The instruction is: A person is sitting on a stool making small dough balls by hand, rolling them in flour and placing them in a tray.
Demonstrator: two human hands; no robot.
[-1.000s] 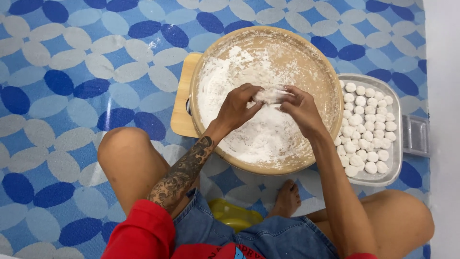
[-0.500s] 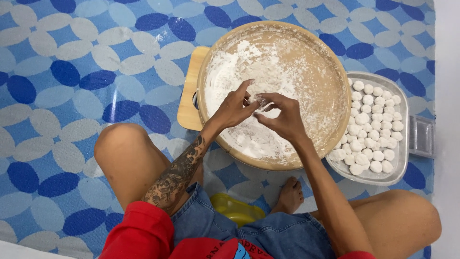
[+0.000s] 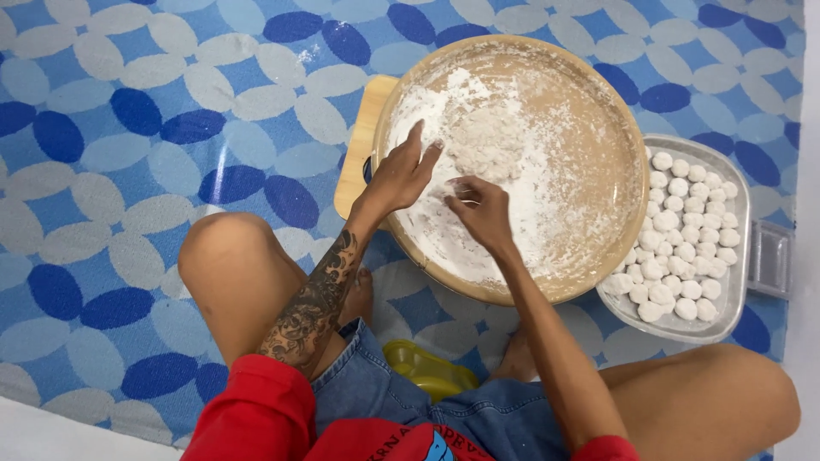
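A round wooden tray dusted with white flour sits on the mat in front of me. A floured lump of dough lies near its middle. My left hand hovers over the tray's left side with its fingers spread and nothing in it, its fingertips close to the lump. Just right of it, my right hand is curled, its fingertips pinched on a small pale piece of dough. The two hands are apart.
A metal tray with several small white dough balls stands right of the wooden tray. A wooden board sticks out beneath the tray's left side. A yellow object lies between my crossed legs. A blue patterned mat covers the floor.
My hands, joined around a small dough piece before, have separated. The left hand opened and spread; the right hand dropped slightly toward me.
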